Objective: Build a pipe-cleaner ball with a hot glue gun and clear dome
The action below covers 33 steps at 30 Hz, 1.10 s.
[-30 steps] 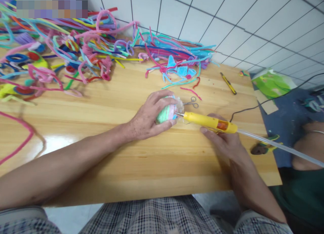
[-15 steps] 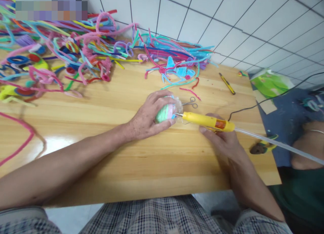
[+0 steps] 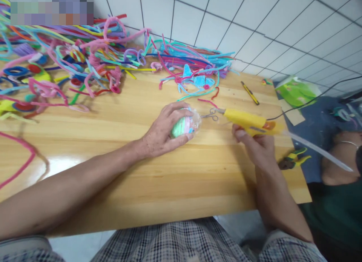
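Note:
My left hand point(image 3: 166, 131) is wrapped round a small pastel ball point(image 3: 182, 127) banded in green, pink and blue, with clear plastic or glue on its right end. The ball rests on the wooden table, its far side partly covered by my fingers. In my right hand point(image 3: 256, 143) is a yellow hot glue gun point(image 3: 246, 120), its nozzle pointing left and apart from the ball. A clear glue stick point(image 3: 322, 152) sticks out of the gun's back. Small scissors point(image 3: 211, 115) lie just beyond the ball, near the nozzle.
Colourful pipe cleaners point(image 3: 93, 62) are heaped along the tiled wall at left and centre. A yellow utility knife point(image 3: 250, 93) lies toward the back right. Yellow-handled pliers point(image 3: 294, 159) sit by the right edge. A black cord point(image 3: 308, 99) crosses there. Another person's arm point(image 3: 341, 156) is at far right.
My right hand has drawn the glue gun back to the right and up, so its nozzle has left the ball. My left hand still holds the ball in about the same place.

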Tool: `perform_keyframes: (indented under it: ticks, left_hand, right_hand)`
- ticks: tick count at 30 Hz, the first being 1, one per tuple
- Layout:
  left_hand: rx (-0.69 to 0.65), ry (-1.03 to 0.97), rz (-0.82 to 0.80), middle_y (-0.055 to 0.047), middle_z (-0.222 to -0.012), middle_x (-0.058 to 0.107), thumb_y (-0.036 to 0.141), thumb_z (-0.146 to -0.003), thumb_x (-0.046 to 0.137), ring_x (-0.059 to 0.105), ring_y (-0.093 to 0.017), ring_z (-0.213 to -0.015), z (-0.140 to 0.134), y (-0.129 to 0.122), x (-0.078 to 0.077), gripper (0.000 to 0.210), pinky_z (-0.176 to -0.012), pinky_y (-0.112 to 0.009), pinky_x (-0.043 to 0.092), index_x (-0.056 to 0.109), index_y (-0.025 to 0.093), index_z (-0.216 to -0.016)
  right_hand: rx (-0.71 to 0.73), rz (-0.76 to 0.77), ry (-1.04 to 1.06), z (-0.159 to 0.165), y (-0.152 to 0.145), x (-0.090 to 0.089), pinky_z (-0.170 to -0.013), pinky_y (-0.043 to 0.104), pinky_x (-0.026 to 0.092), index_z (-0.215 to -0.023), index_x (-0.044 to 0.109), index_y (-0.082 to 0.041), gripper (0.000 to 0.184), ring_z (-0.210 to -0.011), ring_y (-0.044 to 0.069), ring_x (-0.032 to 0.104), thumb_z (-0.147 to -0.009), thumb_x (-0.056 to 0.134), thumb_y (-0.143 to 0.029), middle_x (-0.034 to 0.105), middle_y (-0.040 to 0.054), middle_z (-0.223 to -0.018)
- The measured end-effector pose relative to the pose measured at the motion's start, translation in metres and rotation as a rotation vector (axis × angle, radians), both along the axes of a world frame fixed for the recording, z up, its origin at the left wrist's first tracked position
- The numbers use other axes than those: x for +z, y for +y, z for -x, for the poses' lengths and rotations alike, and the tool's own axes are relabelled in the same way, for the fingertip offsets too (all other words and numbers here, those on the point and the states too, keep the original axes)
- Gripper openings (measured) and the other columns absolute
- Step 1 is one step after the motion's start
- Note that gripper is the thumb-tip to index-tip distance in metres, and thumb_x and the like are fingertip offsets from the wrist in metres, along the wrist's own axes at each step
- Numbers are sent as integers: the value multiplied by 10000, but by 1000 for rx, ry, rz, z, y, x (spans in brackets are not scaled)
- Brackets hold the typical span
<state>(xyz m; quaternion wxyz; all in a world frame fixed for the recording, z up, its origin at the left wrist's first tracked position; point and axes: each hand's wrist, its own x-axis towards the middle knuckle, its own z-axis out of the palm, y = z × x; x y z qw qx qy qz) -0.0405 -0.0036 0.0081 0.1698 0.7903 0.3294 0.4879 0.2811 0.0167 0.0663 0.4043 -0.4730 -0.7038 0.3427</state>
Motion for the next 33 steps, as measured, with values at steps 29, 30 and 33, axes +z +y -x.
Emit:
perform_keyframes:
  ticks: [29,30,33]
  left_hand:
    - [-5,-25,17,-127,-1495,604,386,-1042,717,575,-310,-1464,8,6,-4,519,-1226,-571,532,510,315,-1513]
    - [-3,-28,16,-127,-1497,603,384,-1036,723,572,-313,-1467,8,6,-4,524,-1229,-572,529,512,318,-1511]
    - [-7,-25,20,-129,-1488,609,378,-1025,732,568,-323,-1473,8,7,-5,531,-1232,-581,525,516,314,-1506]
  right_hand:
    - [-193,-227,-685,-40,1,-27,-1062,572,570,-1165,755,-249,273,-1084,332,727,-982,701,-445,775,128,-1144]
    - [-77,-250,-665,-26,3,-26,-1076,542,564,-1154,756,-271,210,-1122,320,723,-1005,690,-403,781,107,-1144]
    - [108,-240,-687,14,31,-25,-1135,500,515,-1142,746,-276,146,-1217,306,685,-1009,714,-327,767,100,-1224]
